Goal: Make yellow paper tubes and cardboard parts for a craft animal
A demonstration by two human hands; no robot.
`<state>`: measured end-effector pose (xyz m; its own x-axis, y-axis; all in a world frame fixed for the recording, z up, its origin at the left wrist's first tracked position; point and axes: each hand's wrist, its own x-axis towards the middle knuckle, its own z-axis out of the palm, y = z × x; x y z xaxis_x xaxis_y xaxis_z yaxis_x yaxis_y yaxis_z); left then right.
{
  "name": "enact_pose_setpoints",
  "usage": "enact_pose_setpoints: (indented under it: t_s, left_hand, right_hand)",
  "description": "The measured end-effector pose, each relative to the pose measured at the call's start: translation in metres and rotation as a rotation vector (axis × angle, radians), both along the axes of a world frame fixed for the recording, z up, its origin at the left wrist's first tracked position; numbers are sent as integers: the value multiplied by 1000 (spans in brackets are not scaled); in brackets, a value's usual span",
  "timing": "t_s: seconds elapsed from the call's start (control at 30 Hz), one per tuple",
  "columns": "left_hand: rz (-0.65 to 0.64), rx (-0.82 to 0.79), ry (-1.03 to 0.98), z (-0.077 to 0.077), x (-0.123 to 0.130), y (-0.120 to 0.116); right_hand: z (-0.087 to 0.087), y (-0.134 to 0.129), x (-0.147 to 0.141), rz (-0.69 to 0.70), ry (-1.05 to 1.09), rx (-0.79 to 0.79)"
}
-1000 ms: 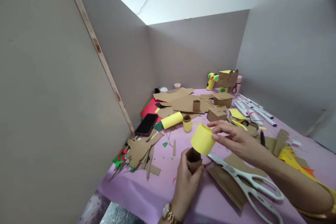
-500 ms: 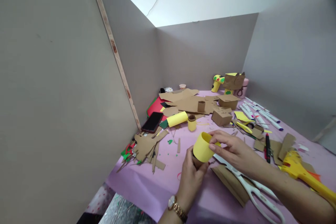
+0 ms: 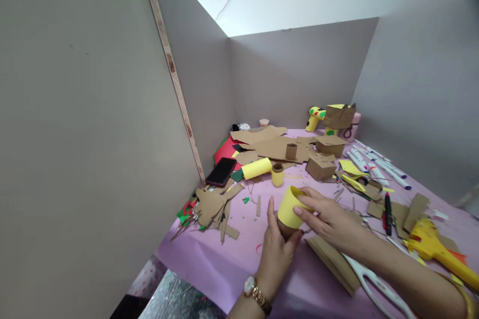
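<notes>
Over the front of the table, my left hand (image 3: 277, 246) is closed around the lower end of a brown cardboard tube (image 3: 286, 229). A yellow paper sleeve (image 3: 289, 212) wraps the tube's upper part, and its open top faces up and away. My right hand (image 3: 325, 215) pinches the sleeve's upper rim from the right, with fingers partly inside the opening. Beneath my right forearm lie white-handled scissors (image 3: 377, 284) and a folded piece of cardboard (image 3: 333, 265). A small tube with a yellow band (image 3: 277, 175) stands just beyond my hands.
Cardboard scraps (image 3: 213, 207) and a phone (image 3: 221, 171) lie at left. A yellow roll (image 3: 257, 168) rests mid-table. Small cardboard boxes (image 3: 321, 167), markers (image 3: 392, 173), a black-and-red pen (image 3: 388, 214) and a yellow glue gun (image 3: 430, 241) are at right. Grey partitions (image 3: 299, 75) enclose the table.
The view has shifted slightly. My right hand has moved in closer over the sleeve's rim, and my left index finger has lifted and straightened along its side.
</notes>
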<state>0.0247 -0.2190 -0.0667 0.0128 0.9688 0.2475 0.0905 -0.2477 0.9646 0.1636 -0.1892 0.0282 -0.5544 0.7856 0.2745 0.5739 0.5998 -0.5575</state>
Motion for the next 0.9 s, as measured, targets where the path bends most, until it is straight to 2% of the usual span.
enact_pose_setpoints:
  t_s: [0.17,0.33,0.6,0.9]
  left_hand:
    - [27,12,4,-1,0,0]
    - [20,14,-24,0,1,1]
    - [29,31,-11,-3,1,1]
    - [22,1,-59,0,3,-1]
  right_hand:
    - [4,3,1,-2,-14,-24]
    - [10,7,0,58,-15,-94]
    - [11,6,-2,20,38,-139]
    - [14,3,-6,-6,-62,-55]
